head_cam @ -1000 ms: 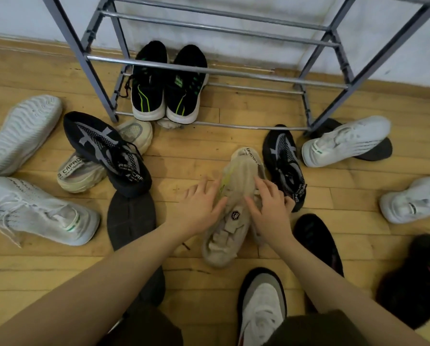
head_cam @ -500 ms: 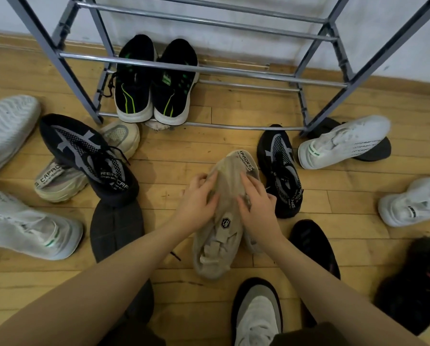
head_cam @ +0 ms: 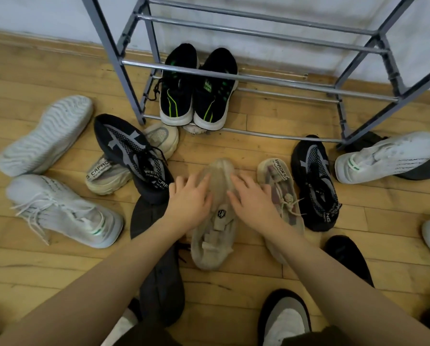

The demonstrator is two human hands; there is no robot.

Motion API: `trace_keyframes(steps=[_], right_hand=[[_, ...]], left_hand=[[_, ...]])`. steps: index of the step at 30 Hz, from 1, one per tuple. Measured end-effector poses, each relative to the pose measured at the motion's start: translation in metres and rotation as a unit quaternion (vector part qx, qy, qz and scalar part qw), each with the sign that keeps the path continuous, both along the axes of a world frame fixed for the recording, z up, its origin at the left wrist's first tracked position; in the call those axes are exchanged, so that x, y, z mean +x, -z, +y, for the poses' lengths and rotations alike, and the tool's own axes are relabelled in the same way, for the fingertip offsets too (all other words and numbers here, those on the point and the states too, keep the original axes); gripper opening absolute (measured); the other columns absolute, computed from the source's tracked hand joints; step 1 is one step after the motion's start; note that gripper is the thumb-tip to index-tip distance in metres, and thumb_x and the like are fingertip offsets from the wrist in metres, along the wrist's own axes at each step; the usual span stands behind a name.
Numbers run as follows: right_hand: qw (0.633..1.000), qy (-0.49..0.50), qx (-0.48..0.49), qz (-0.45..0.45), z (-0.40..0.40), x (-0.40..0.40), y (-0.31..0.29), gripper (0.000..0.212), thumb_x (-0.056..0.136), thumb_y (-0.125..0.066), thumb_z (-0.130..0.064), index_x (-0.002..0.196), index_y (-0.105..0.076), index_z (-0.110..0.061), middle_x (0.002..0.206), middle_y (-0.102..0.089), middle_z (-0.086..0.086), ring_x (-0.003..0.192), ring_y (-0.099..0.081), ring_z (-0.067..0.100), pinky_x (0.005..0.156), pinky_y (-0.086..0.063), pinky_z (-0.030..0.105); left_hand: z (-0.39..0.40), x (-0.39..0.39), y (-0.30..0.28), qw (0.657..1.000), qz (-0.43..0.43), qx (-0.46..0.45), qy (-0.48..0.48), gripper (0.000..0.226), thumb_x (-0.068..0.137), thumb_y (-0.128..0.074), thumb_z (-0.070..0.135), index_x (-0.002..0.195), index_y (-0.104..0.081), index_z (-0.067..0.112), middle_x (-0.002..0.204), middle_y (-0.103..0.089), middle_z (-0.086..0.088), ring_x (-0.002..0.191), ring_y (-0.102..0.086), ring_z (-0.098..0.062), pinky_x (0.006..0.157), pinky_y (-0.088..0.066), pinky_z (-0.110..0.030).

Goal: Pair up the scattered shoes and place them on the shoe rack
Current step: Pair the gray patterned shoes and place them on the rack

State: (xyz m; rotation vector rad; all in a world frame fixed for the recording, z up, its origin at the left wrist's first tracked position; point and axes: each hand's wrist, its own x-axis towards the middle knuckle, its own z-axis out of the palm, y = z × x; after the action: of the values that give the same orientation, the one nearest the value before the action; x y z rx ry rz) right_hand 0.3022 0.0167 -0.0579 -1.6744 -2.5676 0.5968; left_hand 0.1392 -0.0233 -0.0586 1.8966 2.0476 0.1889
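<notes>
My left hand and right hand lie flat on either side of a beige strapped shoe on the wooden floor, fingers straight and pressing its upper, not curled round it. A small dark badge sits on its strap between my wrists; I cannot read it.

Just right of my right hand, touching my fingers, lies a beige laced shoe with "CAPROREN" on its heel tab. Beyond it a black patterned shoe carries lettering I can only partly read. Left of my left hand its mate leans across another beige shoe marked "CAPRO". A dark grey insole-like shoe runs under my left forearm.

Ahead of both hands a strip of bare floor leads to the shoe rack, whose lowest front rail lies close to my fingertips. A black-and-green pair stands on the rack's left end; the bars to the right of it are free.

Far left are two white shoes, one sole up. Far right, a white shoe rests on a dark sole by the rack's leg.
</notes>
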Motion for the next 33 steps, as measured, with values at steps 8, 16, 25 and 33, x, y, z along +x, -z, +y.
trace_keyframes(steps=[8, 16, 25, 33], right_hand=[[0.999, -0.023, 0.040, -0.013, -0.012, -0.026, -0.013, 0.043, 0.097, -0.036, -0.038, 0.137, -0.040, -0.024, 0.141, -0.041, 0.004, 0.121, -0.043, 0.032, 0.097, -0.026, 0.043], [0.996, -0.074, 0.036, 0.042, -0.018, -0.084, -0.040, 0.044, 0.098, -0.031, -0.042, 0.140, -0.035, -0.030, 0.140, -0.041, -0.003, 0.126, -0.039, 0.022, 0.101, -0.021, 0.039], [0.993, -0.097, 0.017, 0.070, 0.015, -0.149, -0.020, 0.047, 0.098, -0.031, -0.044, 0.142, -0.031, -0.029, 0.140, -0.042, -0.004, 0.127, -0.040, 0.017, 0.102, -0.022, 0.037], [0.994, -0.087, -0.022, 0.057, 0.050, -0.188, 0.011, 0.058, 0.096, -0.027, -0.053, 0.147, -0.014, -0.031, 0.150, -0.035, 0.000, 0.134, -0.035, 0.024, 0.103, -0.019, 0.043]], left_hand=[[-0.023, -0.040, -0.022, 0.998, 0.020, 0.066, -0.003, 0.044, 0.094, -0.045, 0.029, 0.136, -0.044, 0.017, 0.141, -0.043, -0.006, 0.127, -0.035, -0.030, 0.100, -0.027, -0.046], [-0.054, -0.094, -0.047, 0.993, 0.024, 0.080, -0.080, 0.046, 0.094, -0.044, 0.033, 0.138, -0.041, 0.020, 0.141, -0.042, -0.007, 0.129, -0.034, -0.030, 0.103, -0.027, -0.045], [-0.035, -0.148, -0.023, 0.987, 0.019, 0.049, -0.149, 0.049, 0.094, -0.040, 0.038, 0.140, -0.035, 0.022, 0.144, -0.037, -0.009, 0.131, -0.031, -0.032, 0.104, -0.025, -0.044], [0.008, -0.177, 0.003, 0.982, 0.020, 0.008, -0.185, 0.061, 0.095, -0.029, 0.050, 0.148, -0.006, 0.030, 0.154, -0.016, -0.015, 0.139, -0.017, -0.033, 0.111, -0.012, -0.046]])
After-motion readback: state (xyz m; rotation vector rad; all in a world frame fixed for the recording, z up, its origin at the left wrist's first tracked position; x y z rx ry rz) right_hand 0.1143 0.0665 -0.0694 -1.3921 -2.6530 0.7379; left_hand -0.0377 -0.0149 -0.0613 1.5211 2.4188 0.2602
